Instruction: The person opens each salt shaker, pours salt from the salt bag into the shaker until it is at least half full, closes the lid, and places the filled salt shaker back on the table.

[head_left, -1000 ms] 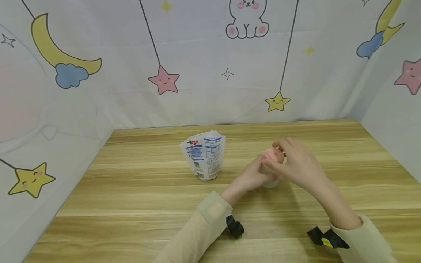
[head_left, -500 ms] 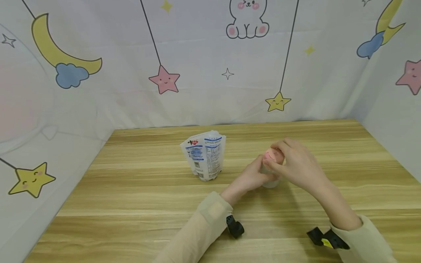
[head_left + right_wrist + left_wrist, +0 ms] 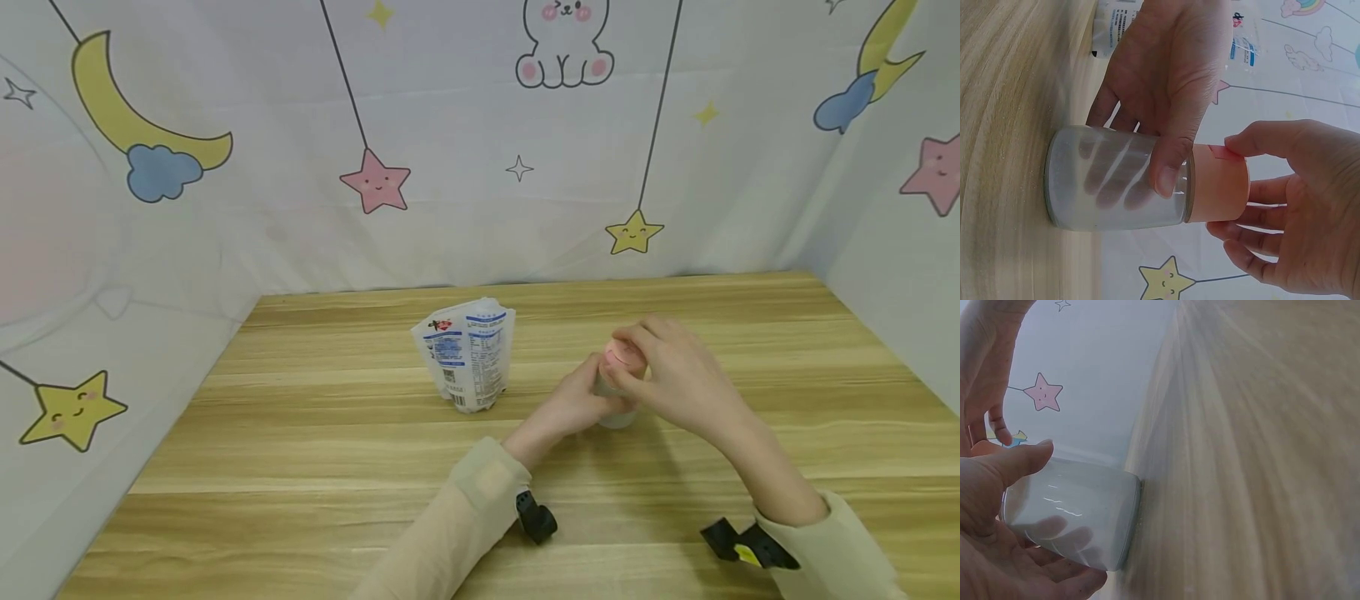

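Observation:
A clear glass jar (image 3: 1116, 212) with a pinkish-orange lid (image 3: 1219, 187) stands upright on the wooden table. My left hand (image 3: 577, 404) grips the jar's body, its thumb along the near side and its fingers wrapped behind the glass, as the right wrist view shows. My right hand (image 3: 678, 379) holds the lid from above, thumb on one side and fingers curled round the other. In the left wrist view the jar (image 3: 1079, 500) looks pale and whitish, its base on the tabletop. The lid is mostly hidden there behind the left thumb.
To the left of the hands, a white pouch (image 3: 468, 358) with blue print stands upright on the wooden table (image 3: 300, 483). A white cloth backdrop (image 3: 465, 233) with cartoon stars and moons hangs behind the table and along both sides.
My right hand's fingers have shifted slightly round the lid, toward the left. The left hand, the jar and the pouch have stayed in place.

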The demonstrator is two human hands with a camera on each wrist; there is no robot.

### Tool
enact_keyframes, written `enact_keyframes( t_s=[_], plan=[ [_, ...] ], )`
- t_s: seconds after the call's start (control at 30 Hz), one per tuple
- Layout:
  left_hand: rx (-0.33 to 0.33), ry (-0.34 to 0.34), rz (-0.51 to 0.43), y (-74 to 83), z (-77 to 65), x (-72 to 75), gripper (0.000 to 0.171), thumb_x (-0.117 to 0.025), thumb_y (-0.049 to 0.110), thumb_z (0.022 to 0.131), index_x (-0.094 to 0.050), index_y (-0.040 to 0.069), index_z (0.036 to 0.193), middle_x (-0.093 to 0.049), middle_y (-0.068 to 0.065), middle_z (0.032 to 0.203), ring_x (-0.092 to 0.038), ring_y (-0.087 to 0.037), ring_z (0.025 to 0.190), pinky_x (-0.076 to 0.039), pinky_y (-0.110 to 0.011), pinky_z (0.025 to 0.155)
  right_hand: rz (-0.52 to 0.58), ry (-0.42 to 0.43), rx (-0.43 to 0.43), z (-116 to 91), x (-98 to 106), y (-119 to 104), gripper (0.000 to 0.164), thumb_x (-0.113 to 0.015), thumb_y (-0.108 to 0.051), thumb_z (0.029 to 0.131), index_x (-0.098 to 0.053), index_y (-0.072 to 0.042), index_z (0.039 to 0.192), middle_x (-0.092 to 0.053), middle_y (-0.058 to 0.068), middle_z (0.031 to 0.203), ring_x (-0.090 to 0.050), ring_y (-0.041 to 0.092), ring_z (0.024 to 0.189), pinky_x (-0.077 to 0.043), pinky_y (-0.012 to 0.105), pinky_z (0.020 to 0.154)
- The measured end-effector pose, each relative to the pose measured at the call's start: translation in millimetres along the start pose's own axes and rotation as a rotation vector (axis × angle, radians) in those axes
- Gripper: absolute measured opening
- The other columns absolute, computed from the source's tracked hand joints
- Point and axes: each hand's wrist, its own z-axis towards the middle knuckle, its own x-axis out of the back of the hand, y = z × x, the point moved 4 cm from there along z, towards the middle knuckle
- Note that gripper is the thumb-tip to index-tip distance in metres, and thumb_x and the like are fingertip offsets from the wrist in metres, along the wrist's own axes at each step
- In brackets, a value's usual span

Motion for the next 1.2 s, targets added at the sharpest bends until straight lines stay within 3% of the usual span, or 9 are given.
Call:
enact_keyframes(
  t_s=[0.17,0.43,0.67,0.97,1.2],
  plan=[
    [-0.001,-0.004,-0.011,0.7,-1.0,-0.1,0.064,-0.070,0.026,0.086,-0.041,0.017,0.142,-0.044,-0.003,0.148,-0.039,-0.021,0.138,-0.032,-0.046,0.113,0.009,0.000,0.007,0.2,0.0,0.2,0.043,-0.061,-0.036,0.092,-0.063,-0.001,0.117,-0.062,0.012,0.107,-0.055,0.030,0.103,-0.044,0.047,0.084],
    [0.006,0.009,-0.002,1.8,-3.3,0.6,0.055,-0.071,0.028,0.086,-0.046,0.020,0.134,-0.049,-0.001,0.143,-0.041,-0.018,0.135,-0.034,-0.044,0.112,0.030,0.017,-0.061,0.1,1.4,3.4,0.058,-0.071,-0.043,0.084,-0.058,-0.001,0.122,-0.060,0.017,0.118,-0.054,0.036,0.112,-0.043,0.052,0.089],
    [0.014,0.017,0.003,1.6,-3.1,0.4,0.053,-0.072,0.027,0.085,-0.047,0.018,0.132,-0.050,-0.002,0.141,-0.045,-0.018,0.132,-0.037,-0.041,0.108,0.027,0.034,-0.056,-1.5,2.0,3.1,0.049,-0.071,-0.042,0.084,-0.063,-0.003,0.113,-0.062,0.014,0.113,-0.056,0.034,0.107,-0.044,0.050,0.086],
    [0.022,0.015,-0.010,-0.6,-1.5,-0.1,0.056,-0.072,0.027,0.085,-0.047,0.018,0.133,-0.049,-0.002,0.142,-0.046,-0.020,0.131,-0.038,-0.043,0.108,0.016,0.005,-0.055,-0.5,-0.2,2.3,0.046,-0.070,-0.039,0.086,-0.063,-0.002,0.113,-0.060,0.012,0.106,-0.055,0.029,0.099,-0.044,0.044,0.080],
    [0.016,0.004,-0.012,-0.8,-1.2,-0.1,0.060,-0.072,0.027,0.085,-0.044,0.018,0.137,-0.047,-0.001,0.145,-0.044,-0.019,0.133,-0.036,-0.042,0.110,0.008,0.014,-0.023,0.1,0.1,1.1,0.046,-0.069,-0.038,0.087,-0.064,-0.001,0.113,-0.061,0.013,0.106,-0.055,0.030,0.100,-0.044,0.046,0.082]
  ],
)
